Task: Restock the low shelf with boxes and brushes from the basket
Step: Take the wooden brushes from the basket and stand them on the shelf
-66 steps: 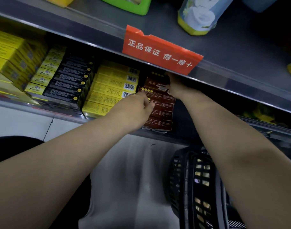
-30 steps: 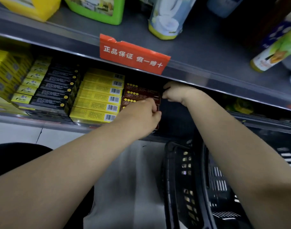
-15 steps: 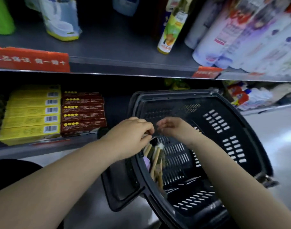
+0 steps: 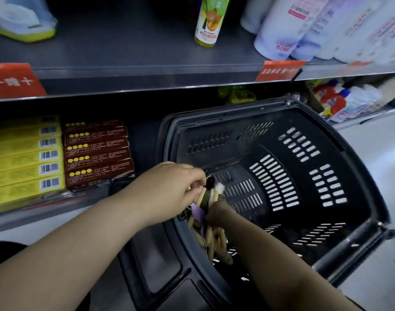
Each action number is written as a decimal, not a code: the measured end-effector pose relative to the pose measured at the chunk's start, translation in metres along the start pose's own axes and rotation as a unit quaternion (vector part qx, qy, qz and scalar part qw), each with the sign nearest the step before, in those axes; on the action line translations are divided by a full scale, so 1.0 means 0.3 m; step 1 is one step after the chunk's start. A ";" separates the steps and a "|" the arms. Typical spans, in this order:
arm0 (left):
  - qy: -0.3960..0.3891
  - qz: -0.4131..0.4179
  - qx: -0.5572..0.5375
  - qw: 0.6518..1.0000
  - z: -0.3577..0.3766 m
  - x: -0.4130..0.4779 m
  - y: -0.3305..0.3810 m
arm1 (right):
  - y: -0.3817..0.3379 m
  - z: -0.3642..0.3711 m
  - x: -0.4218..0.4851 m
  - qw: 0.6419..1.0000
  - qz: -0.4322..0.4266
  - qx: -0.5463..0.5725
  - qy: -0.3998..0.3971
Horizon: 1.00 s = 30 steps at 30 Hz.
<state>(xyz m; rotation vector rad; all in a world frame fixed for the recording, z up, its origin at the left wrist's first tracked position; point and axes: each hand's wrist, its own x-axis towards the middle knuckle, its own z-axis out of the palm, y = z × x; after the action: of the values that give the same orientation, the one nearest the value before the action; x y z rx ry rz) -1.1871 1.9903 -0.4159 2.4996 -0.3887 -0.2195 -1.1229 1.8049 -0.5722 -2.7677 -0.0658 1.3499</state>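
Inside the black basket (image 4: 281, 110), hard against its near wall: a bundle of wooden-handled brushes (image 4: 211, 221), heads up, handles pointing down toward the basket's bottom. Pinched at the top by the left grip (image 4: 169, 189), fingers curled in around the heads, likely to gather loose ones into one bunch. Clasped lower down by the right grip (image 4: 216, 211), wrapped round the handles, fingers partly hidden behind them; probably taking the weight so that the whole lot lifts as one. A purple tag (image 4: 197, 212) dangling among the handles.

Just left of the basket, the low shelf (image 4: 46, 213): dark red boxes (image 4: 97, 153) stacked flat, touching a stack of yellow boxes (image 4: 23, 162), barcodes facing out. Right of the red stack, a dark bare gap behind the basket's rim; by the look of it, room for the brushes, hence the basket parked so near.

Above, the upper shelf (image 4: 147, 55), carrying a yellow-green bottle (image 4: 208, 21) and pale bottles further right, with a red tag (image 4: 279, 70) clipped to its front edge.
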 end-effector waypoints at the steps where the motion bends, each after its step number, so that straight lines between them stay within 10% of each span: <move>1: -0.004 -0.006 -0.004 1.000 -0.002 0.003 0.004 | 0.006 -0.003 0.002 1.000 0.008 0.010 -0.010; 6: 0.006 -0.042 -0.004 0.999 -0.005 0.020 0.049 | 0.065 -0.132 -0.057 0.989 0.076 0.111 -0.056; 12: 0.016 -0.100 -0.111 0.989 0.030 0.030 0.089 | 0.132 -0.268 -0.308 0.962 -0.056 0.265 0.026; 18: -0.008 -0.150 -0.247 0.957 0.048 0.021 0.117 | 0.111 -0.279 -0.506 0.817 -0.178 0.547 -0.045; 24: -0.015 -0.204 -0.558 0.804 0.041 0.010 0.185 | -0.039 -0.247 -0.565 0.849 -0.312 0.379 0.197; 30: 0.076 -0.276 -0.625 0.726 0.008 0.018 0.155 | -0.046 -0.262 -0.537 0.829 -0.374 0.375 0.180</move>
<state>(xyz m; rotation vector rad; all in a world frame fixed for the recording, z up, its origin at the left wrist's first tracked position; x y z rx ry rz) -1.1930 1.9510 -0.3912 1.1706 0.4902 -0.3487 -1.1604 1.8053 -0.3964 -1.9183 -0.4380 0.4726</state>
